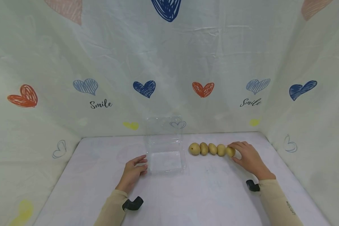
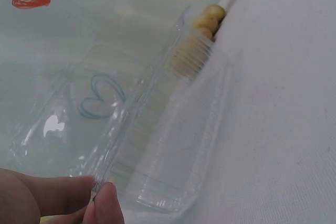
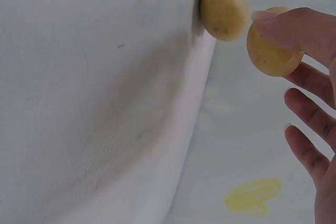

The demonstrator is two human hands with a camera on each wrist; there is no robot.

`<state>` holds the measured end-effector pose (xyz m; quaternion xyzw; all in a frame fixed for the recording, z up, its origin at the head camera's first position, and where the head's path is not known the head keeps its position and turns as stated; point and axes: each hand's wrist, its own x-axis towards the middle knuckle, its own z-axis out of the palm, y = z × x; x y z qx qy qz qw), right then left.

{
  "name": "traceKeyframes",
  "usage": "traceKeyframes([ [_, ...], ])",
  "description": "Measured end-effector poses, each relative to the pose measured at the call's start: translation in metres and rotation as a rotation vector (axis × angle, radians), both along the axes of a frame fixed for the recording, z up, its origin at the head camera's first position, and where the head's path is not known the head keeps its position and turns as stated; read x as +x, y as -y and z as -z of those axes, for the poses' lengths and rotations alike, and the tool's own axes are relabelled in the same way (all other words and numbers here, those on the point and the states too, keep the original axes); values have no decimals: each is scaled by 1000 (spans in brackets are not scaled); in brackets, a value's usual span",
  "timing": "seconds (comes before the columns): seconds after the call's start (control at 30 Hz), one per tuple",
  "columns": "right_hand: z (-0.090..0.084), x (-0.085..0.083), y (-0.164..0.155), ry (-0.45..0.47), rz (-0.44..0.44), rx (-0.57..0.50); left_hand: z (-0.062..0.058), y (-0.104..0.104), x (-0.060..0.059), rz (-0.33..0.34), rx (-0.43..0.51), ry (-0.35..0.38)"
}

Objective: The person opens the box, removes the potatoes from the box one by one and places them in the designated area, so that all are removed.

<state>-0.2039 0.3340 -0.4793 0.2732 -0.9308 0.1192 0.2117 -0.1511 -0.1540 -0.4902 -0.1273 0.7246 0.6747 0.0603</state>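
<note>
Potatoes in a row, one pinched at the end

Potatoes, five of them, lie in a line on the white table [image 1: 214, 194], just right of a clear plastic clamshell box [image 1: 166, 157] that stands with its lid up against the heart-printed cloth backdrop [image 1: 169, 62]. The rightmost potato [image 1: 230, 151] sits at the end of the row, touching its neighbour [image 1: 221, 150]. The right hand [image 1: 250, 160] has thumb and forefinger closed on this end potato; the right wrist view shows the thumb laid across its skin while the other fingers [image 3: 310, 124] hang spread and free below it. Whether the potato has left the table cannot be told.

The left hand [image 1: 132, 172] rests at the left edge of the box. In the left wrist view its thumb and a finger [image 2: 105, 205] pinch the thin rim of the plastic at the near corner. The box holds nothing. The remaining potatoes run leftward to the one nearest the box [image 1: 194, 148], which lies just beside its right wall without touching
</note>
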Motion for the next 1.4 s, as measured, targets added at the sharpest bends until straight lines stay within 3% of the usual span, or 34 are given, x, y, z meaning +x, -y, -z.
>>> traceKeyframes([
  [0.67, 8, -12, -3, 158, 91, 73, -1, 0, 2, -2, 5, -9],
  [1.4, 17, -22, -5, 240, 141, 57, -2, -1, 1, -5, -3, -8],
])
